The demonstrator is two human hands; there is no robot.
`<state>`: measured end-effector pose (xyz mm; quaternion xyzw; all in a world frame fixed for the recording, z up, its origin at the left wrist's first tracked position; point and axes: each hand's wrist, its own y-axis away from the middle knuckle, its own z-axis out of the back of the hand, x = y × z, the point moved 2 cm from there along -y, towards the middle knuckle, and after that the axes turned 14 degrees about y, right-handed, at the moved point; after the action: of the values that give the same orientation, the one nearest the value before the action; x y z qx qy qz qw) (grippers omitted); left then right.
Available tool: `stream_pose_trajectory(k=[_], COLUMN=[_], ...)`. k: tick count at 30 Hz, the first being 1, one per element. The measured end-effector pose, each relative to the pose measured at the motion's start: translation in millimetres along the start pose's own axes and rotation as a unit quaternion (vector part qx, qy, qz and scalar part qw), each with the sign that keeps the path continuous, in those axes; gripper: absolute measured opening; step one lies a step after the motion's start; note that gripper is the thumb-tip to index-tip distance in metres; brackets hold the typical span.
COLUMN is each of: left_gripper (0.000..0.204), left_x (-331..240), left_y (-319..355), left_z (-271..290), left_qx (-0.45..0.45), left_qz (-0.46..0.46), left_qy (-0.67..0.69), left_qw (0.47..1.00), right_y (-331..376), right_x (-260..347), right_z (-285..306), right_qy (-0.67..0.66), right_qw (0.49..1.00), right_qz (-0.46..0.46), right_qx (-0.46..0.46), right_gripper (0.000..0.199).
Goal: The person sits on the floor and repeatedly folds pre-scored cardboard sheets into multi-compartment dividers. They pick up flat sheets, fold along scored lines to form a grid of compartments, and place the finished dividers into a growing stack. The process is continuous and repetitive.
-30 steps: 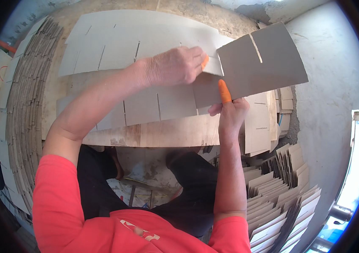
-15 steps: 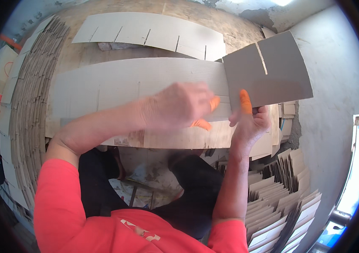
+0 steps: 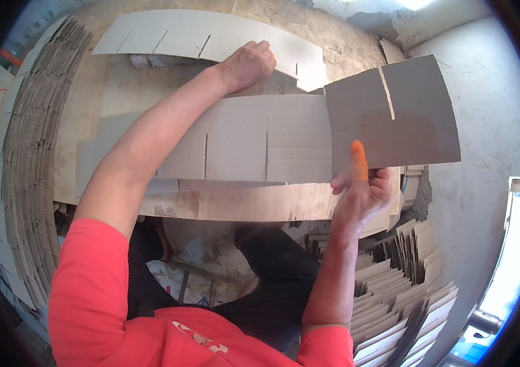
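My right hand point(image 3: 364, 186) grips the lower edge of a grey slotted cardboard piece point(image 3: 416, 113). Its thumb, in an orange finger cover point(image 3: 358, 160), presses on top, and some fingers are curled below. That piece meets the right end of a long slotted cardboard strip point(image 3: 296, 131) lying across the table; whether they are joined I cannot tell. Farther back, my left hand point(image 3: 249, 64) is closed at the near edge of another pale slotted strip point(image 3: 168, 33). The left fingertips are hidden.
A wooden table point(image 3: 241, 199) bears the strips. Tall stacked cardboard point(image 3: 40, 122) lines the left side. Several slotted pieces point(image 3: 388, 293) stand in rows at lower right, beside a grey wall point(image 3: 480, 122). A small block point(image 3: 162, 60) lies under the far strip.
My left hand has moved from above the near strip to the far strip's edge, uncovering the near strip's slots. My right hand keeps its hold on the grey piece.
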<state>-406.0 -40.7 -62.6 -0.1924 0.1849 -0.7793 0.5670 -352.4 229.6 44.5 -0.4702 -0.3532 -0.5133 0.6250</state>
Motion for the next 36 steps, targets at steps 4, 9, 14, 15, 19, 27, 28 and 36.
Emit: stream_pose_trajectory(k=[4,9,14,15,19,27,28,36], left_gripper=[0.007,0.017,0.025,0.026,0.024,0.026,0.026,0.022], left_x=[3.5,5.6,-9.1,-12.0,-24.9,-67.8,-72.0,-113.3], left_y=[-7.7,-18.1,-32.0,-32.3,-29.5,-15.8,-12.6,5.2], left_z=[24.6,73.0,130.3,139.5,167.3,204.7,210.6,250.3], left_qx=[-0.093,-0.118,-0.163,-0.162,-0.185,-0.162,-0.159,-0.105], left_qz=[0.008,-0.011,-0.038,-0.034,-0.054,-0.058,-0.057,-0.033], left_qy=[0.035,0.038,-0.010,-0.017,-0.043,-0.013,0.002,0.141], left_qw=[0.995,0.992,0.986,0.986,0.980,0.985,0.986,0.984], right_y=[0.5,7.4,16.1,18.3,24.0,32.4,34.1,23.3], right_x=[-0.9,6.8,9.8,13.6,21.4,33.4,38.5,83.5], right_z=[1.0,-3.3,-5.7,-6.8,-9.3,-13.7,-13.6,-2.6], right_qy=[0.003,0.020,0.073,0.074,0.127,0.208,0.230,0.435], right_qw=[1.000,0.999,0.992,0.992,0.980,0.946,0.940,0.833], right_qz=[0.013,0.025,0.099,0.094,0.150,0.250,0.253,0.335], right_qx=[0.000,0.020,0.033,0.039,0.038,-0.007,-0.001,0.068], right_gripper=[0.010,0.012,0.014,0.015,0.017,0.008,0.009,0.006])
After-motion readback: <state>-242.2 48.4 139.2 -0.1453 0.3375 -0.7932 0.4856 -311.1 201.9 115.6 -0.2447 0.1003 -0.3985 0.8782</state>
